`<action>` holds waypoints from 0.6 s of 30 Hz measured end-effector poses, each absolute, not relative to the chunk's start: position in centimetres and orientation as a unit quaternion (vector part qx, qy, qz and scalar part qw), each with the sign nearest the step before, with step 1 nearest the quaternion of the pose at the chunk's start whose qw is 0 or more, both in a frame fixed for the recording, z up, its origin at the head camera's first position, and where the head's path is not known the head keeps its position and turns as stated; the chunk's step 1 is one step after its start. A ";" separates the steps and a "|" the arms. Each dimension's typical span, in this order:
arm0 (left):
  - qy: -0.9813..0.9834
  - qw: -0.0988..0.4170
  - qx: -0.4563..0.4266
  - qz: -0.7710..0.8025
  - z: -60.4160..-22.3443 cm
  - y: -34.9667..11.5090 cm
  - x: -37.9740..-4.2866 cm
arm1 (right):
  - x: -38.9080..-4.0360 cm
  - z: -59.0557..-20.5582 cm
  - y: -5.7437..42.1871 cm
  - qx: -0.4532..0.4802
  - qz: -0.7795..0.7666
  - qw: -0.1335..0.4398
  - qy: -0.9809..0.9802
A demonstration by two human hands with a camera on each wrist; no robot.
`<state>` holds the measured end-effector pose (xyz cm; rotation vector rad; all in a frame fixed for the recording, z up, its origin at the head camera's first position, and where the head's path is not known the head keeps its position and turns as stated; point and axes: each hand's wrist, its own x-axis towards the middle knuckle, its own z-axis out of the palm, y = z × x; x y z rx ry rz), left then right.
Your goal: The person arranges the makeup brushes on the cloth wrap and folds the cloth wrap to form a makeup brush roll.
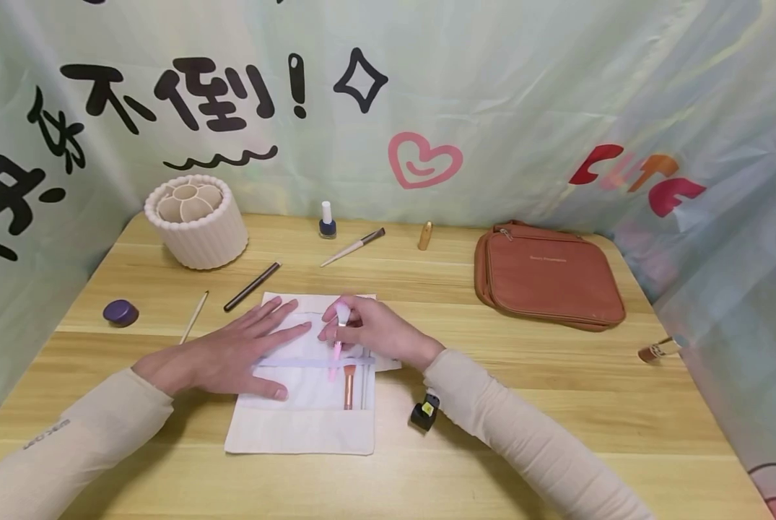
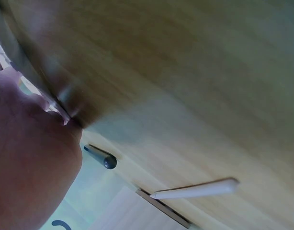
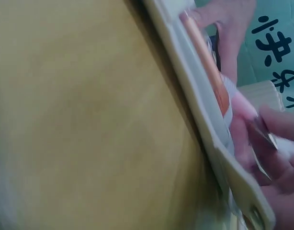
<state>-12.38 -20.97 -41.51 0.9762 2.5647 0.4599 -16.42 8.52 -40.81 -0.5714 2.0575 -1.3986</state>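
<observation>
A white fabric brush roll (image 1: pixel 299 433) lies unfolded on the wooden table, a pale elastic band (image 1: pixel 297 362) running across it. My left hand (image 1: pixel 232 354) rests on its left side with the fingers spread. Over the right side, my right hand (image 1: pixel 377 328) pinches a makeup brush (image 1: pixel 336 350) with a pink handle and a white head. The handle's lower part reaches the band. Just right of it, a copper-coloured brush (image 1: pixel 349 390) sits in the roll, also seen in the right wrist view. There, a flap (image 3: pixel 247 196) with a metal snap stands near the right hand.
Behind the roll are a dark pencil (image 1: pixel 253 287), nail polish (image 1: pixel 327 225), an angled brush (image 1: pixel 354 246) and a gold tube (image 1: pixel 425 236). A ribbed white holder (image 1: pixel 202 238), purple jar (image 1: pixel 120 313) and thin stick (image 1: pixel 195 318) stand left; a brown case (image 1: pixel 556 278) and small tube (image 1: pixel 659 351) right.
</observation>
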 end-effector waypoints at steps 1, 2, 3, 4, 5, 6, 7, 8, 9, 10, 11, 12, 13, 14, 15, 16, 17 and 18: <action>0.907 0.178 0.345 0.162 -41.5 -21.0 -12.4 | -16.4 -40.8 8.6 -0.224 -0.510 0.291 0.778; 0.907 0.178 0.345 0.162 -41.5 -21.0 -12.4 | -16.4 -40.7 8.6 -0.232 -0.498 0.293 0.782; 0.907 0.178 0.346 0.162 -41.5 -21.0 -12.4 | -16.4 -40.6 8.7 -0.239 -0.489 0.296 0.785; 0.907 0.177 0.346 0.162 -41.5 -21.0 -12.4 | -16.4 -40.6 8.8 -0.243 -0.481 0.298 0.788; 0.907 0.177 0.346 0.162 -41.5 -21.0 -12.4 | -16.4 -40.6 8.8 -0.243 -0.479 0.299 0.789; 0.907 0.177 0.346 0.161 -41.5 -21.0 -12.3 | -16.4 -40.5 8.9 -0.242 -0.479 0.299 0.789; 0.907 0.176 0.346 0.161 -41.5 -21.0 -12.3 | -16.4 -40.5 8.9 -0.239 -0.477 0.295 0.792; 0.907 0.176 0.347 0.161 -41.5 -21.0 -12.4 | -16.5 -40.5 9.0 -0.235 -0.482 0.291 0.793; 0.907 0.175 0.347 0.161 -41.5 -21.0 -12.4 | -16.5 -40.6 9.0 -0.228 -0.490 0.285 0.792; 0.907 0.175 0.346 0.162 -41.5 -21.0 -12.4 | -16.6 -40.7 9.0 -0.218 -0.503 0.281 0.788; 0.907 0.175 0.347 0.162 -41.6 -21.0 -12.4 | -16.6 -40.8 9.0 -0.207 -0.518 0.278 0.782; 0.907 0.174 0.347 0.163 -41.6 -21.0 -12.4 | -16.6 -40.9 9.0 -0.195 -0.532 0.274 0.777; 0.907 0.173 0.348 0.163 -41.6 -21.0 -12.4 | -16.6 -40.9 9.0 -0.185 -0.547 0.272 0.770; 0.907 0.172 0.349 0.164 -41.6 -21.0 -12.4 | -16.7 -41.0 9.1 -0.174 -0.560 0.270 0.763; 0.906 0.170 0.350 0.165 -41.6 -21.0 -12.4 | -16.7 -41.1 9.1 -0.167 -0.567 0.268 0.761; 0.906 0.169 0.351 0.165 -41.7 -21.0 -12.4 | -16.7 -41.1 9.1 -0.164 -0.567 0.268 0.762; 0.906 0.168 0.352 0.165 -41.7 -21.0 -12.4 | -16.7 -41.1 9.2 -0.166 -0.557 0.266 0.769; 0.906 0.167 0.353 0.164 -41.7 -21.0 -12.4 | -16.7 -41.1 9.2 -0.173 -0.542 0.267 0.778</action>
